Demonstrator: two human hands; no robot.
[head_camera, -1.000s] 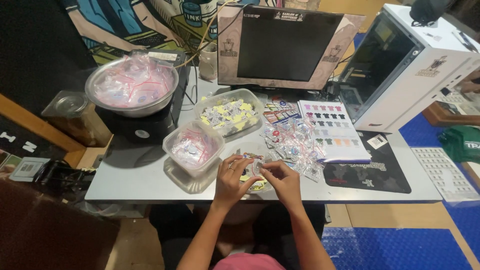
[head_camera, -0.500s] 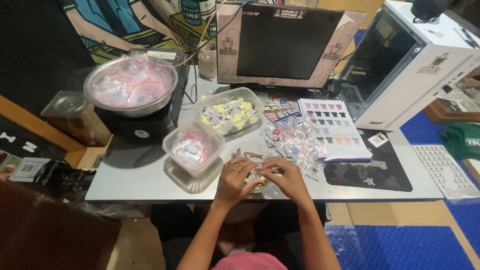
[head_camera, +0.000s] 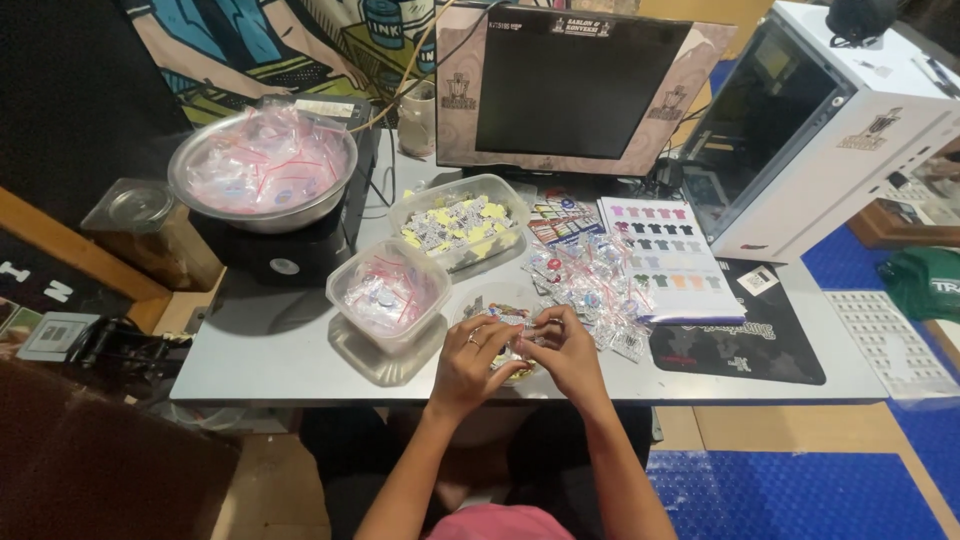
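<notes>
My left hand (head_camera: 470, 362) and my right hand (head_camera: 568, 352) meet at the front edge of the grey table (head_camera: 270, 350), fingers pinched together on a small clear plastic bag (head_camera: 518, 322) with a little coloured item inside. What lies under the hands is mostly hidden. Just right of them is a loose pile of small filled bags (head_camera: 590, 285). Left of my hands stands a clear square tub (head_camera: 388, 293) holding red-striped zip bags. Behind it a second clear tub (head_camera: 460, 222) holds yellow and white pieces.
A metal bowl of empty zip bags (head_camera: 262, 168) sits on a black scale at back left. A dark monitor (head_camera: 575, 90), a white computer case (head_camera: 820, 130), a sheet of shirt pictures (head_camera: 665, 255) and a black mat (head_camera: 760, 335) fill the back and right.
Both hands have stayed at the table's front edge; the fingers have shifted slightly on the small bag, and the right hand has closed in toward the left.
</notes>
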